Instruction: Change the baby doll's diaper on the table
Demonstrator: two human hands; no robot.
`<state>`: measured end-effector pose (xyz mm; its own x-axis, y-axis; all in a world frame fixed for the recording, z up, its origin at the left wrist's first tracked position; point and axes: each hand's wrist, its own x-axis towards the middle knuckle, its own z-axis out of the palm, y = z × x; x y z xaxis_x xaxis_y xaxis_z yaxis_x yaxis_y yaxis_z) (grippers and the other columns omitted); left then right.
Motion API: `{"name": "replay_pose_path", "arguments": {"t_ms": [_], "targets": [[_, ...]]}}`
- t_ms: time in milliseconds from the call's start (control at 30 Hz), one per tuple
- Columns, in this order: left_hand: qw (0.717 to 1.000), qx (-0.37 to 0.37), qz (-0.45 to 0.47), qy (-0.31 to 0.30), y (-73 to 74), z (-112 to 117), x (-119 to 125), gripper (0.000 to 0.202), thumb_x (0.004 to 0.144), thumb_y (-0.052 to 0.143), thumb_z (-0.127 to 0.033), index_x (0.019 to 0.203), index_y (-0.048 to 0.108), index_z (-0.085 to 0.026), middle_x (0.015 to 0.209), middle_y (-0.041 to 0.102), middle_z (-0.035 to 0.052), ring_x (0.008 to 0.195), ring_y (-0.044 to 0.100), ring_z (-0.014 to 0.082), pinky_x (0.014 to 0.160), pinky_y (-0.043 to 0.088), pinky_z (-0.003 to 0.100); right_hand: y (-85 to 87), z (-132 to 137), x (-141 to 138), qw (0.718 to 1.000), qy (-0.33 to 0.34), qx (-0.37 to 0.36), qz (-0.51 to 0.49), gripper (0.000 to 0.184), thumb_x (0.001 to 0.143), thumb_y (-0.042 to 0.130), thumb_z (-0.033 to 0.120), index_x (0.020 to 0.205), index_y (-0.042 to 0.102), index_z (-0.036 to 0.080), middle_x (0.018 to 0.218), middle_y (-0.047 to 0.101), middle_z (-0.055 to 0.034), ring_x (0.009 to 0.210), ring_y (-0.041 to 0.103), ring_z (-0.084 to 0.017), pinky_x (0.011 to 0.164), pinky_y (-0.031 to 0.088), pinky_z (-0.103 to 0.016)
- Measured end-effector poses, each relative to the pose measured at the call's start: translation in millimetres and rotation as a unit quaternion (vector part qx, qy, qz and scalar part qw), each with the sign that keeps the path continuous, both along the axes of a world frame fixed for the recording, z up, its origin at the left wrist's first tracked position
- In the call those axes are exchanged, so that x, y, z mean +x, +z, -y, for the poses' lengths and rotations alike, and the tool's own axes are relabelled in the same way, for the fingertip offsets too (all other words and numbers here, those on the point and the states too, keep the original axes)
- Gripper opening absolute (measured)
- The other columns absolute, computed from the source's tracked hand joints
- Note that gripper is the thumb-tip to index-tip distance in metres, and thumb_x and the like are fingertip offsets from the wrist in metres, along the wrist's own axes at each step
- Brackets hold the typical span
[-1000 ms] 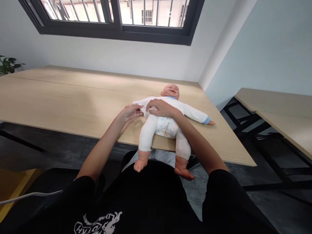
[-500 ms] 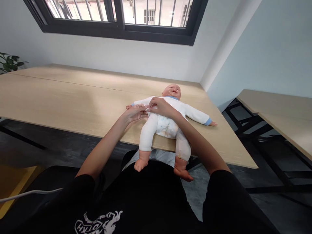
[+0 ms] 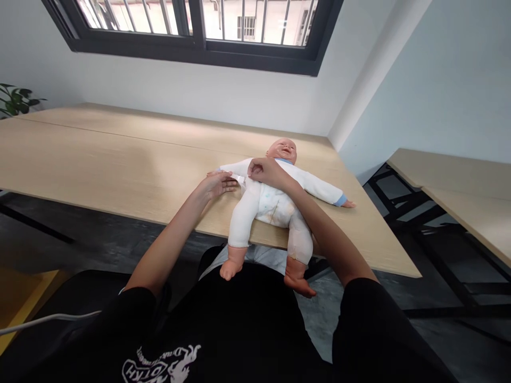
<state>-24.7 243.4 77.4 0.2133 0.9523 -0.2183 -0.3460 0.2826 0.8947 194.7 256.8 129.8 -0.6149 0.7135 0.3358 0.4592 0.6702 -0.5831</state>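
Note:
A baby doll (image 3: 275, 199) in a white suit with blue cuffs lies on its back at the near edge of a light wooden table (image 3: 120, 159), legs hanging off toward me. My left hand (image 3: 217, 185) rests flat against the doll's side, under its outstretched arm, fingers together. On the doll's upper chest, my right hand (image 3: 265, 171) pinches the white suit between thumb and fingers. The doll's head (image 3: 282, 149) points away from me.
A second wooden table (image 3: 451, 186) with black legs stands to the right across a gap. A dark-framed window runs along the back wall. A potted plant (image 3: 14, 101) sits at the far left. A white cable (image 3: 48, 319) crosses my lap.
My right hand has lifted from lying flat on the doll's chest to a pinch on the suit. The left hand has shifted slightly along the doll's arm.

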Motion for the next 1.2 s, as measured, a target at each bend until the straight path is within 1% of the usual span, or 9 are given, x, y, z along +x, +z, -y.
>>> {"name": "replay_pose_path", "arguments": {"t_ms": [133,333,433,567,633,733,933,1067,1200], "targets": [[0.997,0.081,-0.013,-0.009,1.3,5,0,0.020,0.083,0.077,-0.016,0.081,0.057,-0.014,0.074,0.070,0.0040,0.068,0.069,0.0150,0.072,0.056,0.029,13.7,-21,-14,0.979,-0.054,-0.005,0.197,0.013,0.069,0.066,0.004,0.076,0.070,0.013,0.079,0.073,-0.0066,0.067,0.064,-0.018,0.062,0.045,-0.026],[0.977,0.191,-0.091,-0.009,0.7,7,8,0.030,0.083,0.081,-0.025,0.082,0.053,-0.015,0.072,0.069,0.0007,0.067,0.068,0.0118,0.071,0.055,0.024,13.6,-29,-54,0.905,-0.142,0.067,0.396,0.025,0.065,0.082,0.006,0.088,0.075,0.014,0.099,0.074,-0.0167,0.091,0.069,-0.032,0.071,0.049,-0.032],[0.977,0.194,-0.089,0.011,1.5,7,9,0.028,0.085,0.077,-0.025,0.081,0.050,-0.016,0.073,0.068,0.0001,0.068,0.068,0.0118,0.072,0.055,0.024,17.7,-16,-45,0.929,-0.136,0.069,0.337,0.025,0.077,0.070,0.006,0.099,0.074,0.014,0.102,0.074,-0.0149,0.090,0.069,-0.029,0.075,0.049,-0.034],[0.975,0.203,-0.087,0.031,5.6,8,10,0.028,0.084,0.076,-0.027,0.080,0.050,-0.017,0.076,0.067,0.0000,0.069,0.067,0.0117,0.074,0.056,0.026,23.0,16,2,0.981,-0.078,0.090,0.152,0.027,0.094,0.054,0.017,0.113,0.072,0.019,0.117,0.072,-0.0081,0.107,0.066,-0.026,0.094,0.050,-0.039],[0.971,0.214,-0.101,0.036,9.7,7,14,0.032,0.081,0.079,-0.030,0.080,0.050,-0.017,0.074,0.064,-0.0013,0.067,0.066,0.0115,0.073,0.054,0.025,18.5,34,26,0.986,-0.068,0.088,0.126,0.028,0.097,0.057,0.034,0.118,0.072,0.023,0.128,0.068,-0.0073,0.125,0.058,-0.030,0.110,0.042,-0.048],[0.956,0.259,-0.136,0.028,18.5,7,26,0.033,0.080,0.079,-0.033,0.078,0.050,-0.018,0.071,0.060,-0.0023,0.067,0.062,0.0116,0.069,0.049,0.023,3.6,52,49,0.984,-0.120,0.044,0.128,0.049,0.096,0.058,0.054,0.137,0.064,0.027,0.149,0.055,-0.0074,0.143,0.042,-0.035,0.122,0.024,-0.061],[0.859,0.416,-0.298,0.006,32.3,3,62,0.018,0.082,0.065,-0.014,0.071,0.051,-0.018,0.070,0.055,-0.0016,0.069,0.053,0.0142,0.068,0.039,0.026,-16.5,47,50,0.978,-0.152,-0.029,0.138,0.066,0.097,0.056,0.060,0.153,0.046,0.026,0.163,0.034,-0.0061,0.156,0.019,-0.034,0.123,0.003,-0.071],[0.805,0.464,-0.369,-0.030,34.9,7,79,0.020,0.082,0.060,-0.008,0.071,0.048,-0.019,0.068,0.052,-0.0014,0.066,0.048,0.0156,0.066,0.034,0.028,-18.9,42,48,0.979,-0.140,-0.022,0.143,0.062,0.097,0.056,0.060,0.149,0.051,0.028,0.162,0.037,-0.0075,0.155,0.021,-0.035,0.121,0.003,-0.074],[0.773,0.495,-0.393,-0.051,37.4,12,88,0.024,0.081,0.059,-0.006,0.069,0.044,-0.020,0.067,0.051,-0.0001,0.065,0.045,0.0168,0.065,0.031,0.030,-20.5,42,51,0.982,-0.132,-0.014,0.137,0.060,0.096,0.060,0.059,0.147,0.054,0.029,0.162,0.038,-0.0079,0.155,0.022,-0.036,0.121,0.004,-0.075]]}}
